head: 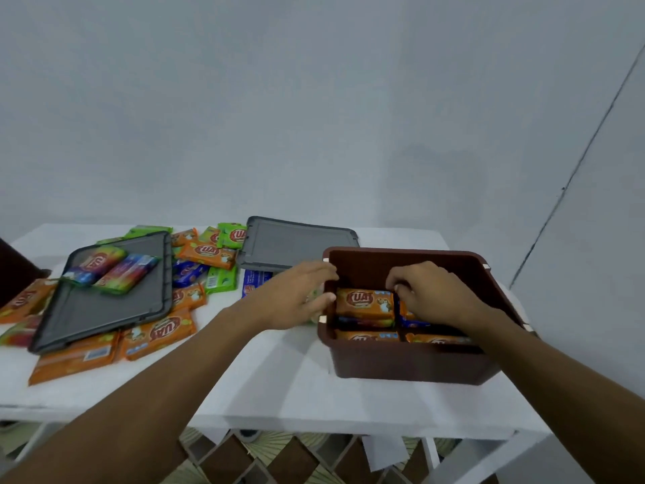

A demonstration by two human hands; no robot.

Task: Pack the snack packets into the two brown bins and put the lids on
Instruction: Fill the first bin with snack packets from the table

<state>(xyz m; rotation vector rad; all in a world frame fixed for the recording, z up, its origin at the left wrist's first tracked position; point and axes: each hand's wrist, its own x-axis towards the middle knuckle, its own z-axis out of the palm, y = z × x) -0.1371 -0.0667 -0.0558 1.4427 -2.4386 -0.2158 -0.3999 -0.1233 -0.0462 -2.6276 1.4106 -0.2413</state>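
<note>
Left hand [300, 295] is laid open on the bin [401, 365]; right hand [429, 291] is curled inside, and its grip cannot be told. Some packets [364, 302] are packed. Many loose packets [157, 335] are left out, and the lids [296, 244] are off.

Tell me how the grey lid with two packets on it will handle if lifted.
Probably stiff: the grey lid looks like flat rimmed plastic. The rainbow packets on it would likely slide if it tilts. Resting on orange packets, it may rock.

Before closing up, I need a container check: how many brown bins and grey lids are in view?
Brown bins: 2, the right bin and a left bin cropped by the frame.
Grey lids: 2, the left lid and the right lid.
Total: 4
</note>
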